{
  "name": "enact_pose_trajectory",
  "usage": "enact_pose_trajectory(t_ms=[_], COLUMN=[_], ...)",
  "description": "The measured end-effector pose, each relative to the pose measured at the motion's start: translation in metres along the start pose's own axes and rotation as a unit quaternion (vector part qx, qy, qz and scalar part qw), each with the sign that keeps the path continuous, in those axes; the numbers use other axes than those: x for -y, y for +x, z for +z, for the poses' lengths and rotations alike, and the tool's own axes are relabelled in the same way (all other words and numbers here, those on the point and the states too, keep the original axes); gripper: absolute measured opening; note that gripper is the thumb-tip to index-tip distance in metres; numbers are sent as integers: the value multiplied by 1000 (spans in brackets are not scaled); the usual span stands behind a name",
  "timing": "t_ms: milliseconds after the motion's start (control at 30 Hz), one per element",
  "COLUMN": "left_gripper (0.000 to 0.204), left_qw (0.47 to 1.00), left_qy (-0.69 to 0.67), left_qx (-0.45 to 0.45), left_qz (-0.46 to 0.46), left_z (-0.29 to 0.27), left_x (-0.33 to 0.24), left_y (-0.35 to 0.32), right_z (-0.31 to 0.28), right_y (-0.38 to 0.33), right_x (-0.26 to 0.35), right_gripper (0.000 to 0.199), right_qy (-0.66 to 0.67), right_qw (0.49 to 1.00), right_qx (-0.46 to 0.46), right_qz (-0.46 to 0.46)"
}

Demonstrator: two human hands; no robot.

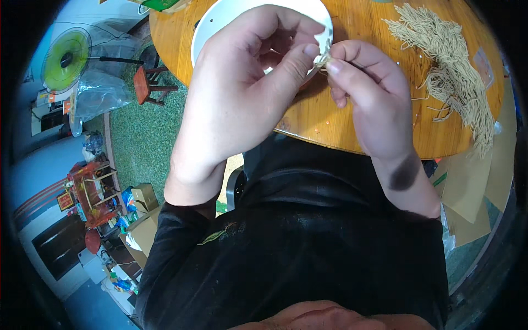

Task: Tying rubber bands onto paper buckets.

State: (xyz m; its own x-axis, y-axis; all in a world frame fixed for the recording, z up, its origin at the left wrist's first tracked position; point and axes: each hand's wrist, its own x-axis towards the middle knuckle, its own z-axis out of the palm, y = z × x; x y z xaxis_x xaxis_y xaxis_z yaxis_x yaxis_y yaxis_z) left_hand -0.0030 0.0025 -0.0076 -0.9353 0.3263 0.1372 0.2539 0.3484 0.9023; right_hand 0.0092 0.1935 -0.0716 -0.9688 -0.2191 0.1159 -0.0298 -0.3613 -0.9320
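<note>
Over the near rim of a white basin point(204, 34), my left hand point(247, 82) is curled, its thumb and fingertip pinched at a short beige string point(322, 60). My right hand point(374, 91) meets it from the right, thumb and forefinger closed on the same string. A small pale bit shows at the pinch, too small to name. Both hands are raised above the round wooden table point(313, 124). To the right, a large bundle of beige strings point(465, 77) lies across the tabletop, its loose ends hanging toward the edge.
A wooden stool point(144, 85) and a green fan point(66, 59) stand to the left on the green floor. Cardboard boxes point(146, 198) and a red rack point(91, 192) are farther down that side. Flattened cardboard point(467, 187) lies below the table at right.
</note>
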Motion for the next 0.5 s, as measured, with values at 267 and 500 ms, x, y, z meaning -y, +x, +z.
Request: enact_pose_trajectory(t_ms=[267, 500], left_gripper=[26, 12], left_qw=[987, 965], left_qy=[99, 203], left_qx=[14, -1], left_qz=[124, 164], left_z=[-3, -4], left_x=[1, -2], left_y=[-4, -5], right_z=[-5, -8], right_y=[-1, -2], right_x=[-3, 1], right_gripper=[15, 13], right_qy=[90, -11], right_qw=[995, 1000], right_qx=[-4, 7], right_qz=[31, -15])
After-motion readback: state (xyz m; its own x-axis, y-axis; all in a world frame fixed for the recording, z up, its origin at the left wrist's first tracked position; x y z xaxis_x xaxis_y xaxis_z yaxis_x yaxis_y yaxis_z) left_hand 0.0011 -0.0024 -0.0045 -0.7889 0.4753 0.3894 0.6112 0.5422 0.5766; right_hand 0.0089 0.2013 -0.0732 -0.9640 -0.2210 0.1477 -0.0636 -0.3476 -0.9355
